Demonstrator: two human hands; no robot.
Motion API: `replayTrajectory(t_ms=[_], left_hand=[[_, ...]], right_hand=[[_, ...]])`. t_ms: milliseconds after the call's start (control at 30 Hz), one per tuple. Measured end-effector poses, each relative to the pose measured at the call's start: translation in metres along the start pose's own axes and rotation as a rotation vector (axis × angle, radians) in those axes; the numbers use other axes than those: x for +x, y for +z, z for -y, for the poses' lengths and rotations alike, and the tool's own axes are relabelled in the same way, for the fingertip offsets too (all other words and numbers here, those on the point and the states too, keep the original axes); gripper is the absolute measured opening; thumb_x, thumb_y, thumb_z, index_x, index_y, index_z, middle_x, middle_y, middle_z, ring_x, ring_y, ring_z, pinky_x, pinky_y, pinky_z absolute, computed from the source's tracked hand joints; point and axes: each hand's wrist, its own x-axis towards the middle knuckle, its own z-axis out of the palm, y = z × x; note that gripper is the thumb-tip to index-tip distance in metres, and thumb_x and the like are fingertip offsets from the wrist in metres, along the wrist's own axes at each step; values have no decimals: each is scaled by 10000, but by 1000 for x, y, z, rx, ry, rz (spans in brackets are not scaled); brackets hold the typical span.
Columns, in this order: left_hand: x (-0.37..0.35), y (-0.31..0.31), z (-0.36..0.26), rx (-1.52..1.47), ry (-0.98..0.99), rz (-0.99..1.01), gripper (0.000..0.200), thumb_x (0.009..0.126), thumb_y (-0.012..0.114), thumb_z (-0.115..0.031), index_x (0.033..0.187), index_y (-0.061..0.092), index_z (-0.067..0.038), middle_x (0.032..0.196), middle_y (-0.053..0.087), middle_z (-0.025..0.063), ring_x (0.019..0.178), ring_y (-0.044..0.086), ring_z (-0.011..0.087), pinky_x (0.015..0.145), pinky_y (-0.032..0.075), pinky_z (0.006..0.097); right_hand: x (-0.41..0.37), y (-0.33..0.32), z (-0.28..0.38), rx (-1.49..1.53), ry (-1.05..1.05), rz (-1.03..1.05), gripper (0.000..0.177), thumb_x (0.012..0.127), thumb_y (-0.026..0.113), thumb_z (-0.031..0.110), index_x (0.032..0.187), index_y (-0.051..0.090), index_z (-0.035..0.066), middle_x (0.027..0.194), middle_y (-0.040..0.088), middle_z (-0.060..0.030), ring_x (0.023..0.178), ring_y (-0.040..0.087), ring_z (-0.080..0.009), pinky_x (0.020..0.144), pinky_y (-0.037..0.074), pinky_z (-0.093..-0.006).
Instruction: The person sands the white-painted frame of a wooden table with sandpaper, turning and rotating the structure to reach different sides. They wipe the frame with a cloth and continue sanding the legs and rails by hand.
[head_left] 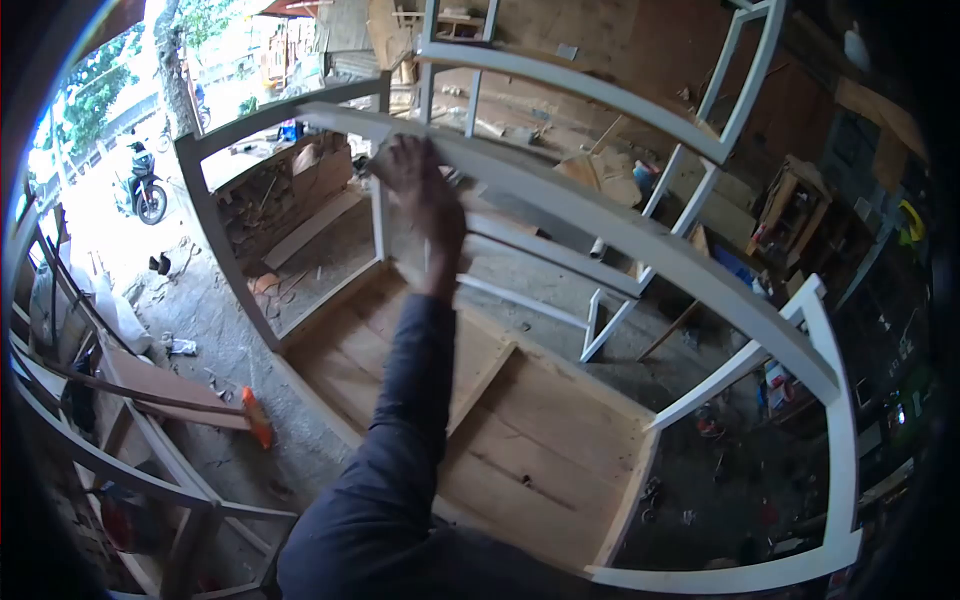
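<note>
My left hand reaches out in a dark sleeve to the long curved top rail of a grey-white frame. Its fingers are bent and pressed together at the rail's upper left part, around something small and blurred that I cannot make out. Below the arm lies the frame's wooden base panel, with a crossbar over it. My right hand is out of view.
Another pale frame stands behind the rail. Curved frame parts and an orange-tipped board are at lower left. A motorbike stands beyond, near a tree trunk. Wooden shelving is at right.
</note>
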Motion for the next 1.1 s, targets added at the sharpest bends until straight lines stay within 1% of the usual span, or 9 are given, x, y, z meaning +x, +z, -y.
replayTrajectory(t_ms=[167, 300, 367, 567, 667, 733, 900, 1033, 1100], left_hand=[[-91, 34, -91, -190, 288, 433, 696, 886, 511, -133, 1569, 376, -159, 1647, 264, 172, 1555, 124, 390, 1208, 12, 672], [-27, -5, 3, -289, 316, 685, 646, 932, 496, -208, 1561, 381, -114, 1637, 303, 159, 1541, 211, 358, 1245, 48, 585], [24, -26, 103, -28, 298, 444, 523, 1061, 332, -241, 1528, 392, -13, 1624, 321, 190, 1540, 205, 374, 1255, 93, 511], [136, -52, 278, 92, 188, -140, 437, 1015, 390, 23, 1443, 482, 21, 1529, 437, 252, 1480, 325, 399, 1228, 244, 462], [83, -13, 278, -177, -61, 177, 508, 979, 442, 7, 1485, 469, -34, 1588, 346, 261, 1519, 250, 384, 1246, 178, 479], [42, -26, 130, -178, 150, 332, 582, 941, 536, -138, 1518, 467, -127, 1642, 275, 206, 1547, 216, 308, 1253, 86, 536], [81, -44, 200, -57, 403, 458, 529, 981, 459, -107, 1510, 445, -89, 1591, 378, 182, 1531, 252, 340, 1234, 215, 523], [142, -68, 303, 76, 349, -51, 532, 917, 505, 51, 1449, 478, 30, 1511, 457, 252, 1445, 395, 388, 1216, 290, 452], [143, -72, 303, 92, 221, 24, 482, 1006, 393, -16, 1483, 461, 6, 1609, 338, 213, 1525, 264, 331, 1244, 216, 450]], right_hand=[[37, 95, 19, -163, -193, -393, 740, 1024, 404, 589, 1385, 471, -54, 1289, 586, -224, 1141, 583, -345, 1026, 456, -483], [70, 159, 10, -269, -251, -453, 717, 1029, 390, 582, 1366, 478, -45, 1256, 586, -209, 1110, 580, -332, 1002, 457, -471], [80, 177, 7, -284, -262, -474, 706, 1032, 383, 579, 1357, 482, -40, 1240, 586, -202, 1095, 578, -325, 990, 457, -464], [96, 216, 2, -348, -291, -499, 675, 1039, 363, 570, 1328, 493, -26, 1190, 585, -179, 1049, 572, -305, 954, 458, -446], [100, 232, -3, -361, -287, -509, 661, 1043, 352, 566, 1314, 498, -19, 1166, 585, -168, 1026, 569, -295, 936, 459, -437], [103, 243, -4, -378, -283, -509, 651, 1045, 346, 563, 1305, 502, -14, 1149, 585, -161, 1011, 567, -289, 924, 459, -431], [106, 249, -3, -393, -307, -549, 630, 1052, 329, 555, 1281, 511, -2, 1108, 585, -142, 972, 562, -272, 895, 460, -416], [98, 232, 5, -385, -320, -616, 614, 1057, 315, 549, 1262, 518, 7, 1075, 585, -127, 942, 558, -259, 871, 460, -404], [95, 227, 9, -396, -320, -640, 607, 1059, 308, 546, 1253, 522, 12, 1059, 585, -120, 926, 557, -252, 859, 460, -398]])
